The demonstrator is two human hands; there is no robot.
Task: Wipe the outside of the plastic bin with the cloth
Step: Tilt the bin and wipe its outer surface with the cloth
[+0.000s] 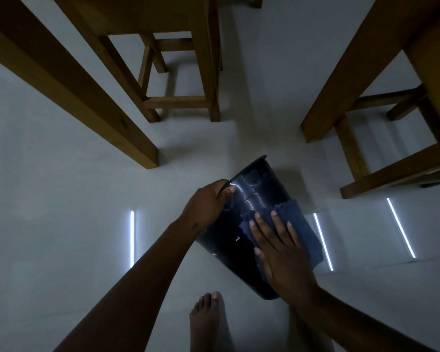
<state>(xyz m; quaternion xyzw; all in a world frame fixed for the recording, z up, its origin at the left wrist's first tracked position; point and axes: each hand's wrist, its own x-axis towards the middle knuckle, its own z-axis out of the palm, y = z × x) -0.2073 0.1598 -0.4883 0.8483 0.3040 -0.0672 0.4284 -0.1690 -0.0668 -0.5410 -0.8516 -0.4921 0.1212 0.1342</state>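
We held the tilted bin [241,240] at the floor's six o'clock, left hand [208,201] pinching its rim; right hand [280,252], fingers spread, pressed the cloth [300,224]. Long even strokes would serve best.

Glossy dark plastic bin [254,196], soft blue cloth [300,229], matt wooden stool [178,72] legs.

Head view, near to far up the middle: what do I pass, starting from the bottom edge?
Bare foot → right hand flat on the blue cloth → dark plastic bin, tilted, its rim gripped by the left hand → pale floor → wooden stool.
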